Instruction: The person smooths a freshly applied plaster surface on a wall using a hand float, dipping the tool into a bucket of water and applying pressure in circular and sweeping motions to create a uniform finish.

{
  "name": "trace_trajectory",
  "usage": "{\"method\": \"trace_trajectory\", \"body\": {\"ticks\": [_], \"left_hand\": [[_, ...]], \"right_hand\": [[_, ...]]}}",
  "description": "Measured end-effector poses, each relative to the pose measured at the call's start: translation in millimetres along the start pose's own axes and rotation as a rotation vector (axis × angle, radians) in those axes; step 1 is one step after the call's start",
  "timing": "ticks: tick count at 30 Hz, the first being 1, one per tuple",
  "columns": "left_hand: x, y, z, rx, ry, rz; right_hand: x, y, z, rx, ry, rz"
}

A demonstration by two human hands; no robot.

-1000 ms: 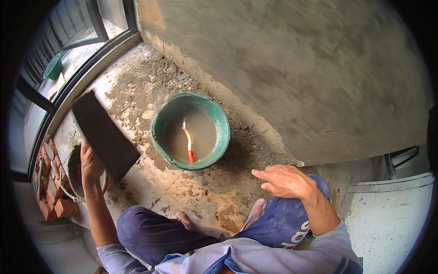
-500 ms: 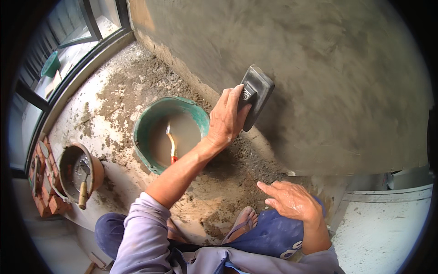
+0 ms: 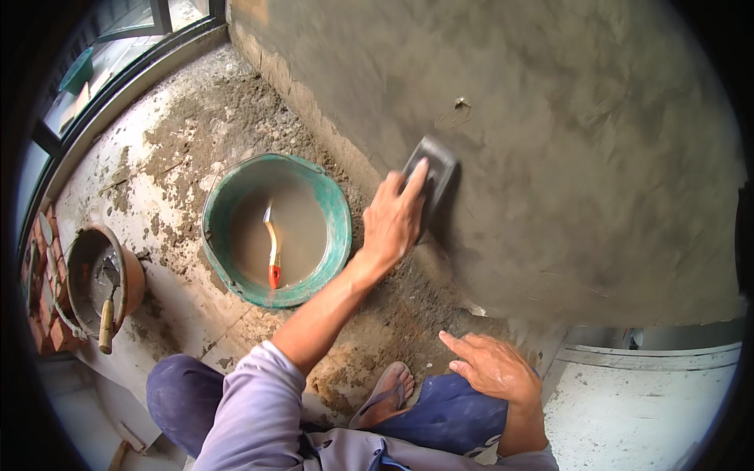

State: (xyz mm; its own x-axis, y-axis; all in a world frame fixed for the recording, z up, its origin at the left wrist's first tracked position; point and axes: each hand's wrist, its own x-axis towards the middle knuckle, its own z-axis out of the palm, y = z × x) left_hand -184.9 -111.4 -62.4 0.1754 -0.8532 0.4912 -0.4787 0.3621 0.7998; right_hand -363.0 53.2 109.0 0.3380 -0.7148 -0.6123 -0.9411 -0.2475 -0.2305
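Observation:
My left hand [image 3: 390, 224] grips a dark hand float [image 3: 440, 166] against the grey plastered wall [image 3: 597, 180], low down and just above its base. My right hand [image 3: 488, 363] is open by my right knee, fingers loosely extended and holding nothing. Left of my left arm stands a green bucket [image 3: 335, 228] of murky water, with a pale-handled brush [image 3: 274, 247] with a red end in it. A small rough mark [image 3: 459, 104] shows on the plaster above the float, which is slightly blurred.
A brown bucket [image 3: 129, 294] at the left holds a wooden-handled trowel [image 3: 107, 322], beside bricks [image 3: 49, 310]. The floor [image 3: 157, 133] is splattered with mortar. A framed glass door [image 3: 129, 67] runs along the left, a green tub [image 3: 76, 72] beyond it. A pale board [image 3: 636, 408] lies at the lower right.
My left hand swung the float from beside the brown bucket up and rightward onto the wall, then shifted slightly down. The view has moved a little. My right hand stays near my knee.

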Motion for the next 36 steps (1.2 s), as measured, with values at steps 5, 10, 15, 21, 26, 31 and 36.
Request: {"method": "trace_trajectory", "body": {"ticks": [5, 10, 15, 21, 26, 31, 36], "left_hand": [[10.0, 25.6, -24.1, -0.007, 0.085, 0.073], [69.2, 27.6, -16.5, 0.089, 0.223, 0.252], [11.6, -14.5, 2.0, 0.053, 0.038, -0.167], [48.8, -6.1, -23.9, 0.028, 0.219, -0.03], [39.9, -18.7, 6.1, -0.014, 0.141, -0.078], [-31.0, -10.1, 11.2, -0.104, -0.021, -0.238], [12.3, 41.8, 5.1, -0.246, 0.241, -0.133]], "right_hand": [[2.6, -6.7, 0.9, 0.015, 0.03, -0.042], [9.2, -6.8, 4.2, -0.001, 0.009, -0.055], [9.9, -4.7, 4.1, -0.082, -0.033, 0.014], [6.6, -13.8, 4.1, -0.022, -0.029, 0.002], [16.3, -10.2, 5.3, -0.025, -0.037, -0.03], [10.3, -3.6, 8.2, -0.094, -0.012, 0.016], [4.2, -11.8, 3.8, 0.018, 0.004, -0.103]]}}
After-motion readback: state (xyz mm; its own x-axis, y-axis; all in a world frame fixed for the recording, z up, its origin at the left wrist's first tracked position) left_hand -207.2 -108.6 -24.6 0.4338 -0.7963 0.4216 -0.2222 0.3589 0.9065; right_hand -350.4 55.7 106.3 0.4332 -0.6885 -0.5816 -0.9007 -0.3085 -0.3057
